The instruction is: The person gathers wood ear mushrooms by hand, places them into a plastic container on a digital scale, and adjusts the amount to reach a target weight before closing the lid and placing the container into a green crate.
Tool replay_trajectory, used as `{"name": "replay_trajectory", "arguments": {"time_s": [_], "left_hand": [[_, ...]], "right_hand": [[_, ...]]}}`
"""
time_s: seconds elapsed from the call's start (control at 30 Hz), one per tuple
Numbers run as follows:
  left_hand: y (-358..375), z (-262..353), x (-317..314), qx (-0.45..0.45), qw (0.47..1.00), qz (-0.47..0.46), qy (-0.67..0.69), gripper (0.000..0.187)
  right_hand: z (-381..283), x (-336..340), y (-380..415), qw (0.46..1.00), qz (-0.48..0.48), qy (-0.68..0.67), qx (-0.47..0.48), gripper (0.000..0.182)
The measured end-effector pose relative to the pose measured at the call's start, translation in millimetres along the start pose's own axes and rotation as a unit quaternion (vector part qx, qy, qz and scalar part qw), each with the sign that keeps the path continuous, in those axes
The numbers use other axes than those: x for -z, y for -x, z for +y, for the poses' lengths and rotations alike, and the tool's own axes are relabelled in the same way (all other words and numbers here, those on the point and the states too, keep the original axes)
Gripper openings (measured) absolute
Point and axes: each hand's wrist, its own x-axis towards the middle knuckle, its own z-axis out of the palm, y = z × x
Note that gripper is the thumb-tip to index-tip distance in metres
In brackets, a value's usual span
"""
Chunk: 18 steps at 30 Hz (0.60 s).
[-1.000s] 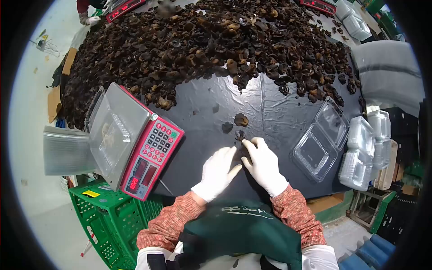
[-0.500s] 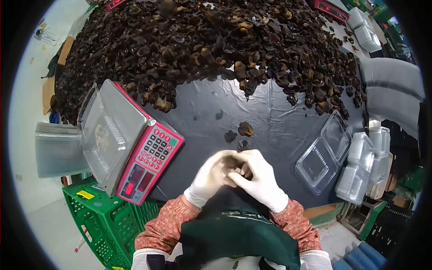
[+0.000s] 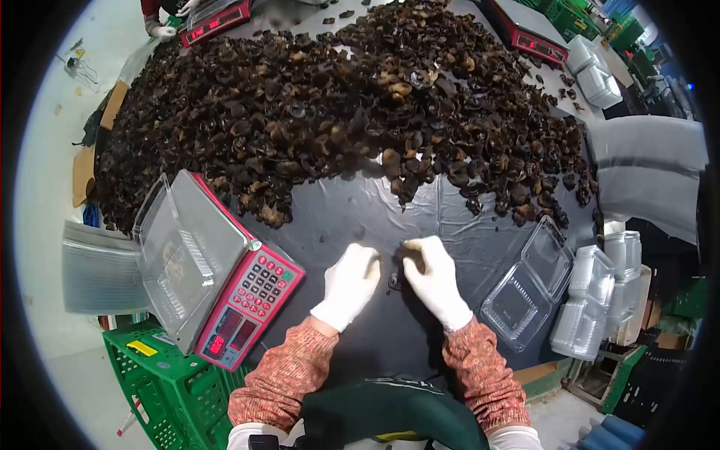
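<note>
My left hand (image 3: 351, 281), in a white glove, hovers over or rests on the dark table sheet (image 3: 360, 206) with its fingers curled in. Whether it holds anything is hidden. Across a small gap, my gloved right hand (image 3: 436, 281) is bent with thumb and forefinger close together; its contents cannot be made out. Between the hands lies a small dark curled piece of wood ear mushroom (image 3: 394, 282). Beyond them spreads a large heap of brown-black wood ear mushrooms (image 3: 337, 112).
A red scale (image 3: 251, 300) at left bears an open clear plastic box (image 3: 176, 266). Another open clear box (image 3: 517, 304) lies at right, near stacked boxes (image 3: 585, 300). Green crates (image 3: 172, 382) stand lower left. A co-worker's gloved hand (image 3: 163, 32) is by a far scale (image 3: 217, 22).
My hands, together before, have moved apart. The loose mushroom pieces just beyond them are gone from that spot. The view has tilted up, bringing a co-worker's hands into sight.
</note>
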Motion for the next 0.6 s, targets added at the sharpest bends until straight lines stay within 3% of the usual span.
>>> {"name": "replay_trajectory", "arguments": {"time_s": [0.07, 0.1, 0.13, 0.17, 0.2, 0.23, 0.33, 0.37, 0.43, 0.47, 0.53, 0.6], "left_hand": [[4.3, -12.1, -1.5, 0.003, 0.989, 0.034, 0.143, 0.023], [4.2, -3.9, 11.5, 0.130, 0.940, -0.011, 0.316, 0.022], [4.6, 13.2, 33.1, 0.249, 0.842, -0.057, 0.475, 0.022], [9.2, 24.8, 48.2, 0.355, 0.702, -0.103, 0.609, 0.023], [17.9, 27.3, 53.8, 0.328, 0.632, -0.081, 0.698, 0.028], [23.7, 31.6, 60.0, 0.314, 0.620, -0.068, 0.716, 0.028], [38.5, 41.1, 86.5, 0.309, 0.707, -0.033, 0.636, 0.025], [40.9, 46.3, 94.0, 0.347, 0.709, 0.028, 0.613, 0.021], [45.6, 49.5, 136.6, 0.315, 0.720, 0.042, 0.617, 0.014], [42.0, 64.6, 164.3, 0.328, 0.760, 0.111, 0.550, 0.007], [47.9, 67.0, 210.1, 0.226, 0.851, 0.269, 0.390, 0.007], [53.6, 52.8, 252.1, 0.167, 0.902, 0.363, 0.165, 0.010]], "right_hand": [[-13.0, 0.5, 15.2, 1.000, -0.002, -0.029, -0.001, 0.025], [-33.0, 6.9, 19.9, 0.998, -0.023, -0.036, -0.043, 0.027], [-45.2, 6.4, 22.8, 0.999, 0.005, -0.033, 0.005, 0.027], [-54.5, 3.7, 24.8, 0.998, 0.032, -0.030, 0.050, 0.028], [-60.7, 0.9, 23.6, 0.992, 0.037, -0.006, 0.117, 0.029], [-72.5, 4.6, 19.2, 0.984, -0.009, 0.041, 0.175, 0.031], [-98.7, -5.6, 26.9, 0.967, -0.043, 0.069, 0.242, 0.040], [-107.1, -4.3, 25.6, 0.967, -0.051, 0.049, 0.245, 0.043], [-123.6, 6.8, 25.7, 0.965, -0.074, 0.008, 0.251, 0.048], [-126.1, 20.3, 27.3, 0.963, -0.074, 0.057, 0.254, 0.052], [-111.0, 46.5, 35.8, 0.968, -0.037, 0.118, 0.217, 0.052], [-83.8, 78.1, 56.3, 0.967, 0.018, 0.204, 0.155, 0.051]]}}
